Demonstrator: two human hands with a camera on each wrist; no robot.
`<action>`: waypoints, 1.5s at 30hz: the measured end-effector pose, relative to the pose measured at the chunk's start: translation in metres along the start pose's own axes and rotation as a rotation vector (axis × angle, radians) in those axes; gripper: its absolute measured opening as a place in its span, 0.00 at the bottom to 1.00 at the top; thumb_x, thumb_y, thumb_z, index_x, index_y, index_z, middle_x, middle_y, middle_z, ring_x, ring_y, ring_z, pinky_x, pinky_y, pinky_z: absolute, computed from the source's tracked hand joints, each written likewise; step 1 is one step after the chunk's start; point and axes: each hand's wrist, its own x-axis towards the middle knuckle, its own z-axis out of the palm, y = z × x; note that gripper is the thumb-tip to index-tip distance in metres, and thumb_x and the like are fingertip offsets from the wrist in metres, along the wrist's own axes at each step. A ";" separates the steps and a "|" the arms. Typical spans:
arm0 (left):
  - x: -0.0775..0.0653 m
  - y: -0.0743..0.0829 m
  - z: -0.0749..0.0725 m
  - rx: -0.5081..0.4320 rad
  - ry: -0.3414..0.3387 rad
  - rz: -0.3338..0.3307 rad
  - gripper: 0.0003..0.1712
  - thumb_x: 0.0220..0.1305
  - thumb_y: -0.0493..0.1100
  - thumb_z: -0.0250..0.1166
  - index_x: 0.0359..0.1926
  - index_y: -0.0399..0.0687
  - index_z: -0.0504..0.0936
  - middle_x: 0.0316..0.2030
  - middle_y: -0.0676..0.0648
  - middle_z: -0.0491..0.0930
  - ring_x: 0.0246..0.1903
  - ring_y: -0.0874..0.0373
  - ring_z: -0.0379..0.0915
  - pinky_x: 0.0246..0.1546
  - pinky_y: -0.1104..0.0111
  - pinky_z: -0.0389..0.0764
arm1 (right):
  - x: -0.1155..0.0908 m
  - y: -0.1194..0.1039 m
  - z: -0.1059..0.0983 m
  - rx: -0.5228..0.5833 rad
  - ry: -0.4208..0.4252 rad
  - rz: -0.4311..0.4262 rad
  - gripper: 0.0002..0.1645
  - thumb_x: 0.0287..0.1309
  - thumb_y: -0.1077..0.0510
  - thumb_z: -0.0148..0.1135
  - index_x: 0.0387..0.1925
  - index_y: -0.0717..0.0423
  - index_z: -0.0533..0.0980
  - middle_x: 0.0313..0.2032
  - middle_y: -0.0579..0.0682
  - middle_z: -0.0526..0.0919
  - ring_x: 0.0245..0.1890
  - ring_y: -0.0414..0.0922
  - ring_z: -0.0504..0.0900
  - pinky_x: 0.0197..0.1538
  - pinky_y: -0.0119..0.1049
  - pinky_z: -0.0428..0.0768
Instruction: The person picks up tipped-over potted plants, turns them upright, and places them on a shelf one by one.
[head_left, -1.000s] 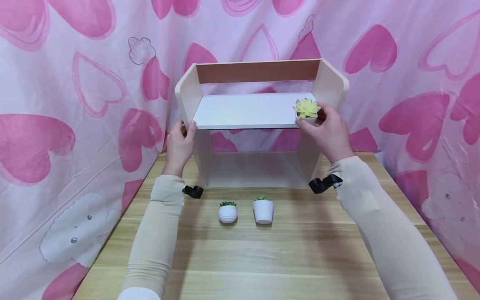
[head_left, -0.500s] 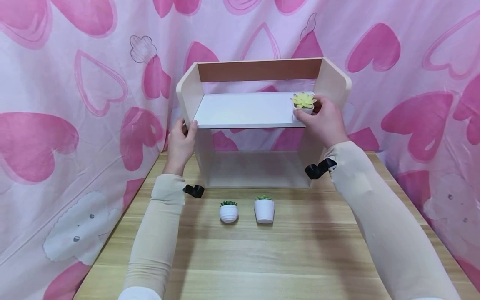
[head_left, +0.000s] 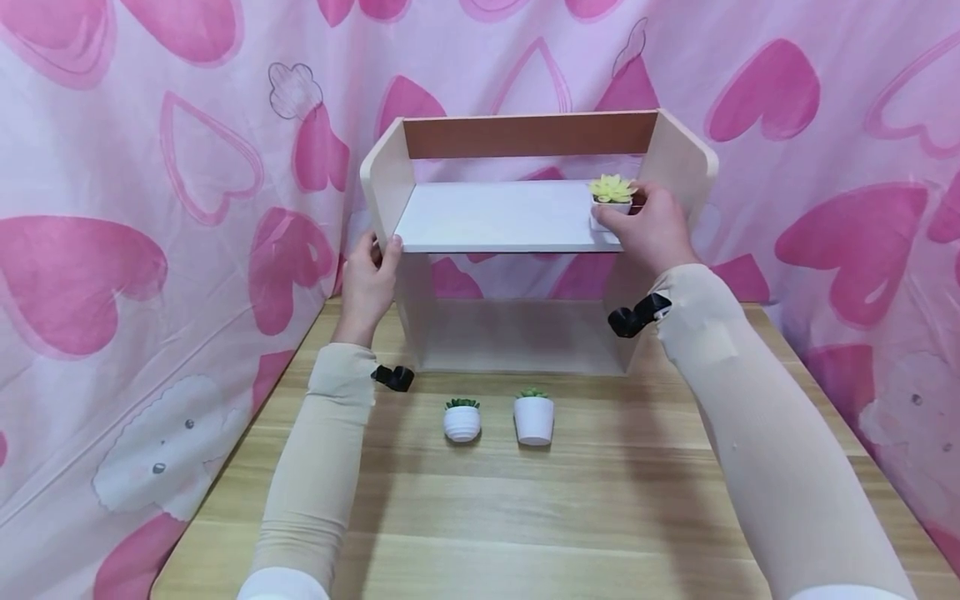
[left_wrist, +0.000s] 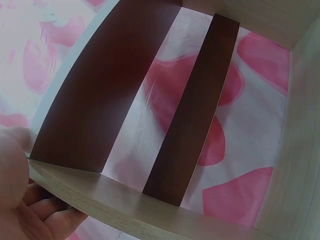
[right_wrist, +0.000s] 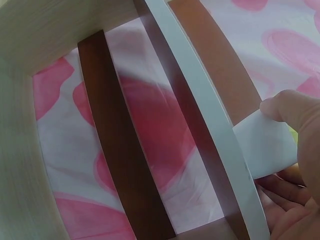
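Note:
My right hand (head_left: 662,232) holds a small white square pot (right_wrist: 265,145) with a yellow-green succulent (head_left: 611,188), fingers and thumb on its sides. The pot is at the right end of the white upper board of a small desktop shelf (head_left: 502,217), close to the right side panel. My left hand (head_left: 367,283) grips the front edge of the shelf's left side panel (left_wrist: 120,210), thumb in front and fingers curled around the outside. On the table in front stand a round ribbed white pot (head_left: 462,424) and a tapered white pot (head_left: 534,421), both with green succulents.
The shelf's lower compartment has a pale base board (head_left: 525,337), with a brown back strip (left_wrist: 195,110) across its rear. A wooden table (head_left: 480,517) carries everything. Pink heart-patterned curtains (head_left: 210,150) hang behind and at both sides.
The right hand has moved the potted succulent from the upper board's front edge farther back onto it. The left hand keeps its grip on the side panel. The head view has shifted slightly.

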 end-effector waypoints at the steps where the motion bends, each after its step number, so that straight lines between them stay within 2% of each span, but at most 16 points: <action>1: 0.000 0.000 0.000 -0.001 -0.001 -0.002 0.36 0.83 0.60 0.56 0.81 0.48 0.67 0.78 0.39 0.70 0.77 0.43 0.70 0.76 0.46 0.74 | 0.000 0.000 -0.001 0.000 0.000 0.004 0.52 0.71 0.36 0.65 0.83 0.58 0.59 0.77 0.61 0.70 0.72 0.56 0.68 0.80 0.52 0.70; 6: 0.002 0.001 0.002 -0.010 -0.005 -0.005 0.37 0.83 0.61 0.57 0.81 0.47 0.67 0.79 0.39 0.70 0.77 0.43 0.69 0.76 0.46 0.73 | -0.001 0.000 -0.003 -0.014 0.005 -0.005 0.52 0.71 0.37 0.65 0.83 0.59 0.59 0.76 0.62 0.70 0.72 0.57 0.68 0.79 0.53 0.70; 9: 0.003 0.001 0.002 -0.014 -0.010 -0.009 0.37 0.82 0.62 0.56 0.81 0.48 0.66 0.79 0.39 0.69 0.78 0.43 0.68 0.76 0.46 0.73 | -0.003 0.001 -0.005 -0.011 -0.002 -0.007 0.56 0.70 0.35 0.65 0.85 0.58 0.54 0.78 0.62 0.67 0.74 0.58 0.68 0.81 0.53 0.70; 12: 0.002 0.001 0.002 -0.013 -0.011 -0.018 0.37 0.82 0.62 0.56 0.81 0.48 0.66 0.79 0.40 0.69 0.78 0.44 0.68 0.77 0.46 0.72 | -0.010 0.003 -0.008 0.012 -0.011 -0.023 0.60 0.69 0.36 0.68 0.86 0.58 0.49 0.80 0.63 0.66 0.77 0.59 0.70 0.81 0.53 0.70; 15: 0.002 0.000 0.001 -0.006 -0.004 -0.023 0.38 0.82 0.62 0.56 0.81 0.49 0.66 0.79 0.40 0.69 0.78 0.45 0.68 0.76 0.47 0.73 | -0.021 0.007 -0.010 0.021 -0.010 -0.064 0.60 0.70 0.39 0.68 0.86 0.61 0.48 0.79 0.65 0.67 0.76 0.60 0.72 0.80 0.53 0.71; 19: 0.001 0.001 0.001 0.011 0.008 -0.014 0.38 0.82 0.63 0.55 0.82 0.50 0.65 0.80 0.42 0.68 0.78 0.45 0.68 0.76 0.46 0.73 | -0.041 0.015 -0.012 0.034 0.012 -0.126 0.54 0.72 0.43 0.66 0.84 0.65 0.53 0.75 0.68 0.70 0.74 0.61 0.75 0.80 0.54 0.72; 26: 0.000 0.001 0.003 0.009 0.014 -0.001 0.36 0.83 0.62 0.54 0.81 0.48 0.67 0.79 0.41 0.69 0.77 0.44 0.69 0.76 0.46 0.73 | -0.071 0.024 -0.010 0.070 0.065 -0.185 0.39 0.75 0.49 0.63 0.77 0.65 0.66 0.71 0.65 0.76 0.71 0.59 0.78 0.78 0.54 0.74; 31: 0.000 0.000 0.004 0.015 0.014 0.009 0.36 0.83 0.60 0.55 0.80 0.46 0.67 0.79 0.39 0.70 0.77 0.44 0.69 0.76 0.47 0.73 | -0.087 0.035 -0.005 0.052 0.124 -0.256 0.31 0.76 0.51 0.62 0.71 0.64 0.74 0.66 0.63 0.82 0.66 0.57 0.81 0.73 0.55 0.79; 33: 0.000 0.000 0.004 0.019 0.011 0.006 0.36 0.83 0.60 0.54 0.81 0.47 0.66 0.79 0.40 0.69 0.77 0.44 0.69 0.76 0.46 0.73 | -0.092 0.041 -0.004 0.039 0.136 -0.261 0.29 0.76 0.50 0.62 0.70 0.62 0.76 0.64 0.62 0.84 0.64 0.55 0.82 0.71 0.46 0.82; 35: -0.001 0.000 0.004 0.024 0.011 0.006 0.36 0.83 0.60 0.54 0.81 0.47 0.66 0.80 0.40 0.69 0.78 0.43 0.69 0.75 0.46 0.73 | -0.098 0.046 -0.001 0.024 0.145 -0.262 0.27 0.77 0.49 0.62 0.68 0.61 0.78 0.61 0.61 0.85 0.61 0.53 0.83 0.65 0.33 0.83; 38: 0.000 0.000 0.004 0.024 0.013 0.008 0.36 0.83 0.61 0.54 0.81 0.47 0.66 0.80 0.40 0.69 0.78 0.43 0.68 0.75 0.45 0.74 | -0.103 0.054 0.004 0.014 0.139 -0.273 0.26 0.77 0.48 0.62 0.66 0.60 0.79 0.59 0.61 0.87 0.58 0.52 0.84 0.55 0.18 0.76; 40: 0.000 0.000 0.004 0.025 0.013 0.005 0.36 0.83 0.61 0.54 0.81 0.47 0.66 0.80 0.41 0.68 0.78 0.43 0.68 0.75 0.45 0.73 | -0.107 0.059 0.008 0.010 0.117 -0.281 0.26 0.78 0.48 0.62 0.66 0.61 0.79 0.58 0.62 0.87 0.58 0.54 0.84 0.52 0.15 0.74; 45: -0.001 0.000 0.004 0.021 0.018 0.014 0.35 0.84 0.59 0.54 0.81 0.46 0.67 0.79 0.39 0.70 0.77 0.44 0.69 0.75 0.47 0.74 | -0.112 0.071 0.019 -0.003 0.046 -0.258 0.27 0.79 0.48 0.61 0.67 0.61 0.78 0.58 0.62 0.86 0.58 0.56 0.84 0.52 0.17 0.74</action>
